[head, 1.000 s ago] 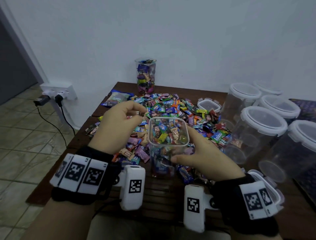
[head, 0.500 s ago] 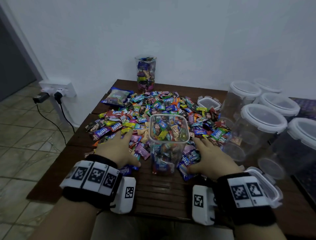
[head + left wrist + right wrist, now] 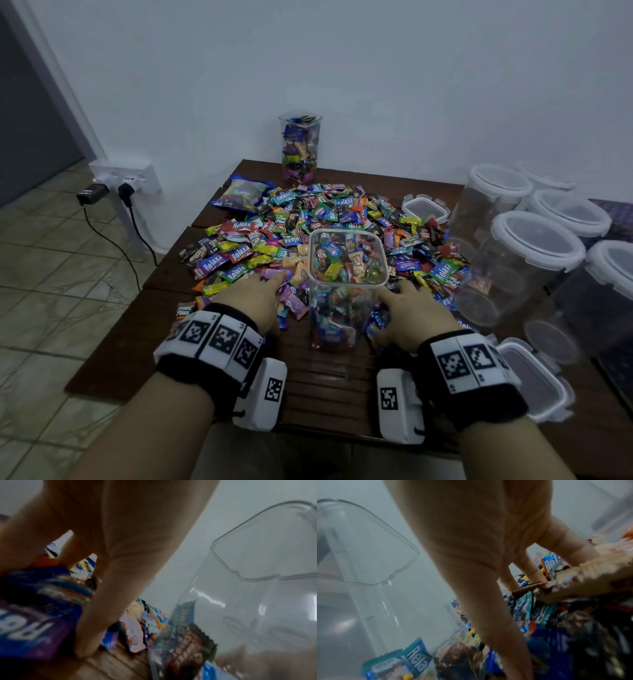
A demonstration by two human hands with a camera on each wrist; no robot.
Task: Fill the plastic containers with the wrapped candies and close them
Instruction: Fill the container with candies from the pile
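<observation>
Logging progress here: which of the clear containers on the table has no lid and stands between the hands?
The square container at the near edge of the candy pile, nearly full. The round containers at right are lidded.

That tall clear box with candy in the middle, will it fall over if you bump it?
Probably not easily. The tall clear box stands upright on the wooden table and looks nearly full of wrapped candies, so it is likely heavy for its size. It is taller than wide, though, so a hard push near the rim might tip it. Its smooth plastic walls may feel slippery.
</observation>
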